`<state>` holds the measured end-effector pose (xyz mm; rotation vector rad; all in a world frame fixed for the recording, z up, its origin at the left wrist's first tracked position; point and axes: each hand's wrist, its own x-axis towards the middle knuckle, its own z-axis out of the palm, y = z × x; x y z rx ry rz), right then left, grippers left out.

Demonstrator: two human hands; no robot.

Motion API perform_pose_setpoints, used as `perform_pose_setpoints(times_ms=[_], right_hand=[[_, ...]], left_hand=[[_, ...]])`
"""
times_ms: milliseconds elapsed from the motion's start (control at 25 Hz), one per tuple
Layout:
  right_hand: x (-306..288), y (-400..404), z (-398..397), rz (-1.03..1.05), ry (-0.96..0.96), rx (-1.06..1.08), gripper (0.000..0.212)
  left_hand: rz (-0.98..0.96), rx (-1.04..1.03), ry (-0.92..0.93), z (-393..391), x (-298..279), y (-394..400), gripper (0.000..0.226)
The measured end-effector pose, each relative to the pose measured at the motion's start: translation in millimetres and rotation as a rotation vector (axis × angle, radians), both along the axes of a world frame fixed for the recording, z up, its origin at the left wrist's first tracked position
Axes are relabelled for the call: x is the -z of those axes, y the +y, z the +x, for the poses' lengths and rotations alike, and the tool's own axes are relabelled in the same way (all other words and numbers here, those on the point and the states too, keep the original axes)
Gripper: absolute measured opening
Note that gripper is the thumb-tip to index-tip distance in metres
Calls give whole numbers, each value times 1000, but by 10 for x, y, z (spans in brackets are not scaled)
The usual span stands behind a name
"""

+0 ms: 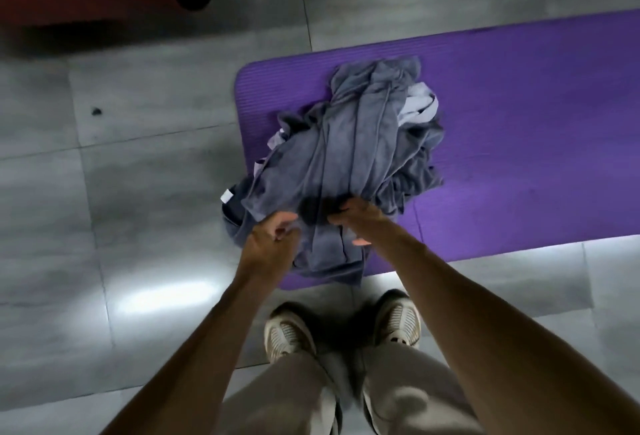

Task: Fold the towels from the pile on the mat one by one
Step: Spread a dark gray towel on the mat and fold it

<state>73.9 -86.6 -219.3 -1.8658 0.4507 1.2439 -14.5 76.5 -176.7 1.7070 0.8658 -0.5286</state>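
The mat (519,130) is purple with fine ribbing. The towels (349,157) are slate grey, with pale lilac-white cloth showing among them. The floor (138,164) is grey marbled tile. The shoes (289,330) are off-white, the trousers (277,396) beige.

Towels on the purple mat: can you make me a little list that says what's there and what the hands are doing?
towels: grey towel pile, crumpled, none folded yet
mat: purple mat on grey tiled floor
left hand: left hand, fingers curled at the pile's near edge, grip unclear
right hand: right hand grips the top towel's bunched edge
feet: pale shoes at the mat's near edge
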Motion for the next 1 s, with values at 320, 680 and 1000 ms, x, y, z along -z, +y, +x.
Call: perform_pose_setpoints(times_ms=[320, 680, 1000], right_hand=[[-2882, -141, 224, 435, -179, 559, 26], [-7355, -516, 556, 756, -521, 217, 56], [-8807, -1487, 410, 240, -1124, -305, 50]], left_hand=[[-10, 75, -3, 10, -2474, -103, 20], [18, -103, -664, 546, -6095, -419, 33], [-81, 678, -812, 952, -7535, -1168, 25]])
